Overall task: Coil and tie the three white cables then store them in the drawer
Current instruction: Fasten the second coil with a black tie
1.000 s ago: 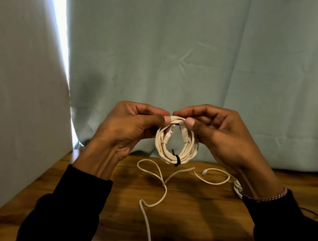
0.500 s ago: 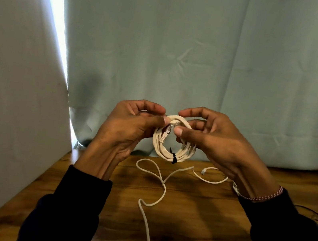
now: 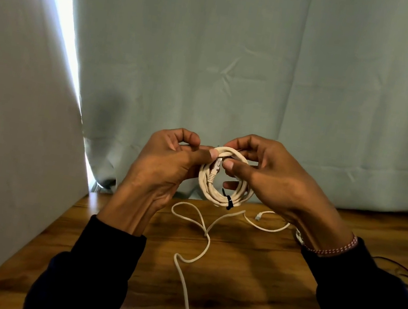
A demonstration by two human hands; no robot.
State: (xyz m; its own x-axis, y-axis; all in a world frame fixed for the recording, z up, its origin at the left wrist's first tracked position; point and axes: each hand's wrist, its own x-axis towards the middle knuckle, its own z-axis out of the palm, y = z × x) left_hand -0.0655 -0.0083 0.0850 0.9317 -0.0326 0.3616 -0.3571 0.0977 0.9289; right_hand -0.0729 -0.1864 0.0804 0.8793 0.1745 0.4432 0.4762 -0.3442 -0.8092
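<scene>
I hold a coiled white cable (image 3: 214,192) upright above the wooden table (image 3: 243,282). A black tie (image 3: 228,202) wraps its lower edge, and a plug end (image 3: 213,172) hangs inside the ring. My left hand (image 3: 165,167) pinches the coil's top from the left. From the right, my right hand (image 3: 274,178) grips the top and right side, with fingers through the ring. A second white cable (image 3: 199,237) lies loose on the table below, looping toward the front edge. Part of another white cable (image 3: 298,235) shows behind my right wrist.
A pale green curtain (image 3: 237,79) hangs right behind the table. A white panel (image 3: 13,122) closes off the left side. A thin dark wire (image 3: 399,268) lies at the right of the table. No drawer is in view.
My right thumb slid lower on the coil's top and the fingers pushed further through the ring. The coil turned slightly, its black tie shifting a little. The loose cable stayed put.
</scene>
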